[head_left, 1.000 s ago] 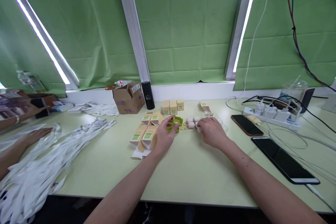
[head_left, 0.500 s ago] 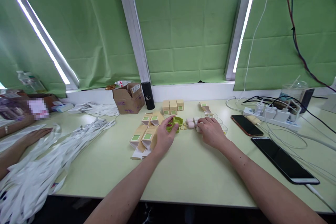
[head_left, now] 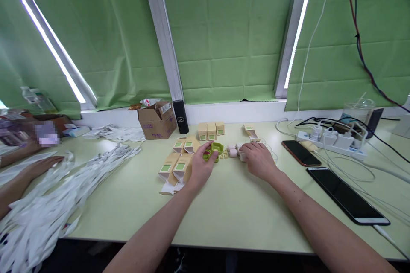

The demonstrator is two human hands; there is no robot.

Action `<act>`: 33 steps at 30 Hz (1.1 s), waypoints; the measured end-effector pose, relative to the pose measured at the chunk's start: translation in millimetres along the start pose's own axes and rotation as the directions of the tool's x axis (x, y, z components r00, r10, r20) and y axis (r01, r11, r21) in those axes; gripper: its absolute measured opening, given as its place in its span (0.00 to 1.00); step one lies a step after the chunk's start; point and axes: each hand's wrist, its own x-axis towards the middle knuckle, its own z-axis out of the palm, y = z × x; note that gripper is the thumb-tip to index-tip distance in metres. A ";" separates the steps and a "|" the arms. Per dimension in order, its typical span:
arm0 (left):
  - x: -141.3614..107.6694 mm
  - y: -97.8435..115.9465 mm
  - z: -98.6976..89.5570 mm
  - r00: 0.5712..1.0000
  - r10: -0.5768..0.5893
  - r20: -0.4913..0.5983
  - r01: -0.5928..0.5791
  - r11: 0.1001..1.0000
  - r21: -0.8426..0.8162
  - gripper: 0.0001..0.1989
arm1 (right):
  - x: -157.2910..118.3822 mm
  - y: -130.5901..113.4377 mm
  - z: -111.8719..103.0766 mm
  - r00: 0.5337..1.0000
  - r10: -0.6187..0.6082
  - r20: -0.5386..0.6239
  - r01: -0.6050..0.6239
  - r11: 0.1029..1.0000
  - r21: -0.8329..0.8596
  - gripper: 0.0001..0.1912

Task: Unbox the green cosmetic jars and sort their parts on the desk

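Note:
My left hand [head_left: 202, 164] curves round the near-left side of some green cases [head_left: 217, 148], thumb and fingers on them. Small yellow pieces [head_left: 225, 153] lie just right of these. Further right are pale pink, rounded pieces [head_left: 232, 152]. My right hand [head_left: 257, 160] is closed over white pieces [head_left: 242, 156] at the right end of this row; its fingertips are partly hidden. Open cartons with green squares [head_left: 181, 171] stand left of my left hand. Three small closed boxes [head_left: 211, 130] stand behind, and one flattened carton [head_left: 251, 132] lies behind my right hand.
At the right lie two phones [head_left: 301, 152] and a white power strip [head_left: 333, 143] with cables. A cardboard box [head_left: 156, 121] and black bottle [head_left: 181, 117] stand at the back. White straps [head_left: 77, 183] cover the left, where another person's hands [head_left: 40, 166] rest.
My hands have barely moved. On the far left, the other person's farther arm has shifted slightly.

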 end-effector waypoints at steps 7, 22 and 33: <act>-0.1 1.8 1.2 0.999 0.027 0.033 -0.023 0.991 -0.131 0.22 | 1.0 -3.1 -3.3 0.963 0.040 -0.267 0.003 0.987 0.160 0.12; -7.5 14.4 5.7 0.997 0.054 0.052 -0.040 0.970 -0.240 0.21 | -10.1 -65.9 -2.0 0.905 0.139 -0.403 0.258 0.574 0.777 0.25; -8.6 9.4 8.8 0.986 -0.011 0.166 0.046 0.977 -0.207 0.24 | -11.0 -69.3 0.9 0.903 0.140 -0.407 0.258 0.581 0.772 0.30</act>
